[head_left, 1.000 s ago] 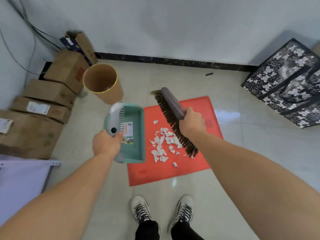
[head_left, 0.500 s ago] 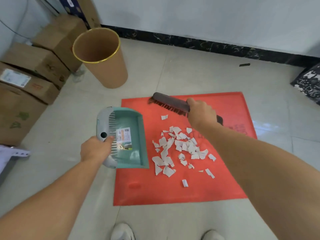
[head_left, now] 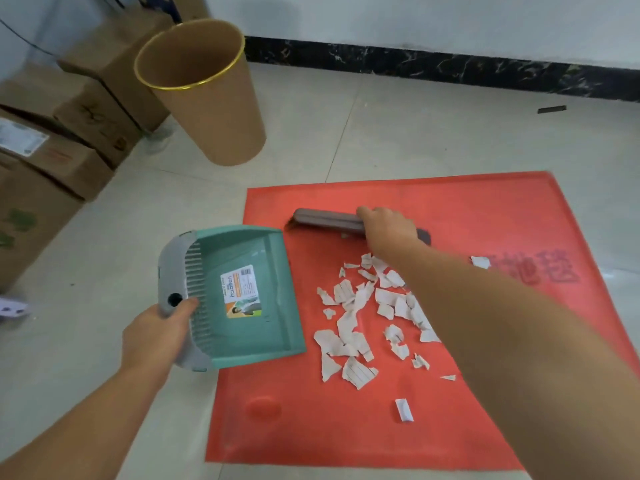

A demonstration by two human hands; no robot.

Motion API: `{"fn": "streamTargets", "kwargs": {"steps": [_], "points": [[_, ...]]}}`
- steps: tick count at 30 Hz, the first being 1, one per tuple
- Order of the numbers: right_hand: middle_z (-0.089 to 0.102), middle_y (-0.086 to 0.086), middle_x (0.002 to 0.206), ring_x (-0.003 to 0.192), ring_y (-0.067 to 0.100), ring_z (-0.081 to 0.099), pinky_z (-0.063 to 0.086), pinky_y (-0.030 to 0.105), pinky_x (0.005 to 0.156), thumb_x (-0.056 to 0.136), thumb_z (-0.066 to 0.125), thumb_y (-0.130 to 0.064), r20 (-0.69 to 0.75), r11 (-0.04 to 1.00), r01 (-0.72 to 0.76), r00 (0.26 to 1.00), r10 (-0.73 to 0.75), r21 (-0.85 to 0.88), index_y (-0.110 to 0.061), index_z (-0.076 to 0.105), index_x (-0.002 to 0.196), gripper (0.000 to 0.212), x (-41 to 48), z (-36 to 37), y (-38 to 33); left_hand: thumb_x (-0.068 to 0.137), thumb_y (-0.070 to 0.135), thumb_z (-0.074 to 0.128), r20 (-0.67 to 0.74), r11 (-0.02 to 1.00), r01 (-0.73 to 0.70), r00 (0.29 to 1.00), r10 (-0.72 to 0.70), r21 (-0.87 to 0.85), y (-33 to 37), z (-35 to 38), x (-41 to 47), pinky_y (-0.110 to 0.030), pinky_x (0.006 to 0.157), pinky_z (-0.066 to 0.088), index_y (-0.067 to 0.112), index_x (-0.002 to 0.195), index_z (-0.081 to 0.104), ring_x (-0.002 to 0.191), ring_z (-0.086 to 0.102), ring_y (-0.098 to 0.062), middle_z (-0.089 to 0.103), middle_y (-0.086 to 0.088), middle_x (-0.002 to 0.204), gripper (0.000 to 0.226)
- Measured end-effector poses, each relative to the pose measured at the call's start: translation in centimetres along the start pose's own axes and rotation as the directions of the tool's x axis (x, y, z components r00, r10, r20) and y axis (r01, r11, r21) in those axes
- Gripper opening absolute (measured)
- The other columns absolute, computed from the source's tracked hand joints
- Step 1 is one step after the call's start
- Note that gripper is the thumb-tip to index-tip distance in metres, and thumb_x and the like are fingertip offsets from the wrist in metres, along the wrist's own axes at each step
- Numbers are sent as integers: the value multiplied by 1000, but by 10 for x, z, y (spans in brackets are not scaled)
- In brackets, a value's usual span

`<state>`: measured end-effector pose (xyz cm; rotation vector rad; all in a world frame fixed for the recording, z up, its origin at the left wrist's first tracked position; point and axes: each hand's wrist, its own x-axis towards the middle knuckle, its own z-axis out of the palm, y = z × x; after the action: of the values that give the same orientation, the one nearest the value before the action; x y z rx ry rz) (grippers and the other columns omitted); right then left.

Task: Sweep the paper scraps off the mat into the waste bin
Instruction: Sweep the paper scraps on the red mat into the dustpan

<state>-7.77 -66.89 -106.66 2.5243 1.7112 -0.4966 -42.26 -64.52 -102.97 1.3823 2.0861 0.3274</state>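
A red mat [head_left: 346,427] lies on the tiled floor with several torn white paper scraps [head_left: 349,327] scattered over its middle. My right hand [head_left: 388,230] grips a dark brown brush [head_left: 325,218] that rests on the mat just beyond the scraps. My left hand [head_left: 152,334] holds the grey back of a teal dustpan [head_left: 256,289], whose open lip lies on the mat's left edge, beside the scraps. The brown waste bin [head_left: 214,109] with a gold rim stands on the floor beyond the dustpan.
Stacked cardboard boxes [head_left: 69,133] line the left side next to the bin. A black skirting [head_left: 450,71] runs along the white wall at the back. Pale tiles surround the mat.
The view has dropped closer to the floor. My right hand has brought the brush down flat onto the mat behind the scraps, and the dustpan has come lower against the mat's left edge.
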Motion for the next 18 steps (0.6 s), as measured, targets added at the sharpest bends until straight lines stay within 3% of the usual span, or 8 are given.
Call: {"fn": "streamTargets", "kwargs": {"steps": [2,6,9,13,18], "points": [[54,6,96,81,27,53,47,40,68,90,47,0,44,999,39,998,-38,-9,-21,46,123,39,-8,6,2,87,41,63,3,1000,4,1000,-4,-11,-1,2,-3,-39,71,45,13,88,63,86,58,-34,62,-13,90,28],[58,3,96,80,24,59,55,37,67,92,56,-11,126,996,85,989,-82,-23,-25,48,124,36,-28,10,12,87,41,62,-3,1000,27,1000,-27,-13,-2,1,-8,-38,70,43,9,88,64,85,58,-35,63,-15,89,32],[55,2,88,77,25,57,47,32,58,90,56,-20,155,984,152,979,-136,-96,-25,51,118,29,-41,0,22,86,42,61,8,1000,6,1000,-6,-24,3,-3,-8,-37,67,44,12,82,62,83,58,-34,63,-14,88,30],[55,2,88,75,27,56,43,34,60,92,47,-13,7,982,144,990,-144,-119,-23,50,118,28,-49,-11,29,86,43,60,8,998,-31,999,31,-48,15,-8,-9,-36,68,43,13,85,60,84,57,-33,62,-12,88,30],[59,6,91,75,30,58,41,36,61,94,46,-5,-167,998,-45,985,39,-36,-16,48,115,23,-31,-14,30,87,39,60,-20,996,-26,999,25,-89,22,-6,-8,-35,69,40,11,93,61,85,54,-31,60,-12,92,29]]}}
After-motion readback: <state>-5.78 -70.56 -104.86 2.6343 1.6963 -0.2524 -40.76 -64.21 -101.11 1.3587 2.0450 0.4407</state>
